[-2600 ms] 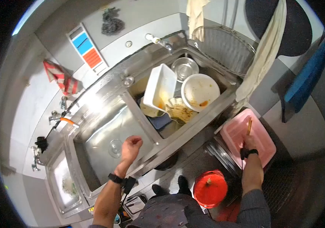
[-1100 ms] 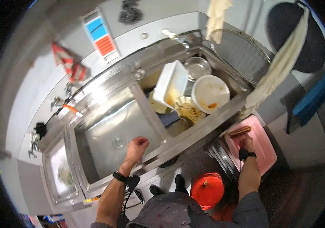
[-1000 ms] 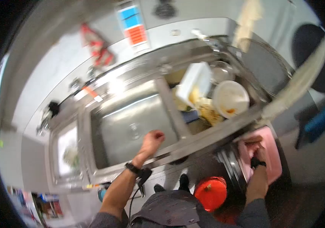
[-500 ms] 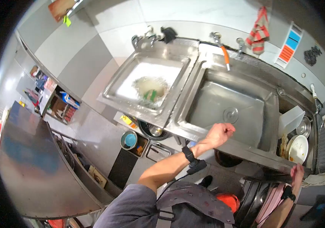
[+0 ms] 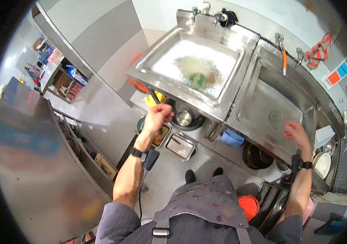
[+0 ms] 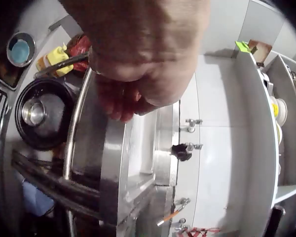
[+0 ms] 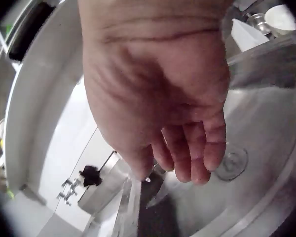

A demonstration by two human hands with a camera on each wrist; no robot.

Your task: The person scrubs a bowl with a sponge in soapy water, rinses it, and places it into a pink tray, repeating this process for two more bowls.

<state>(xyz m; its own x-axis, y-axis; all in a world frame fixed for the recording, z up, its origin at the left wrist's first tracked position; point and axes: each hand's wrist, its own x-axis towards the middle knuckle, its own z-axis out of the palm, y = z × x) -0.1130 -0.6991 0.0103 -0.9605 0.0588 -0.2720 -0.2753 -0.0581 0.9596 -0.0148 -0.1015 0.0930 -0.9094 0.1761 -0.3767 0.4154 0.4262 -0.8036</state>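
Observation:
My left hand hangs in the air just in front of the soapy sink, its fingers loosely curled and nothing in them. In the left wrist view the left hand overlaps that sink's front edge. White foam and cloudy water fill this sink, with a green thing showing in the water. My right hand is over the front part of the bare steel basin. Seen in the right wrist view, the right hand has relaxed fingers and holds nothing; the basin's drain lies beyond the fingertips.
Used dishes, among them a white bowl, stand in the far right basin. Below the sinks are a black tub with a metal bowl and a metal tray. A steel counter runs along the left; a red bucket stands near my feet.
The view has swung left. My right hand, earlier holding brown sticks in the pink tub, has left it without them. My left hand has moved from the bare basin to the soapy sink.

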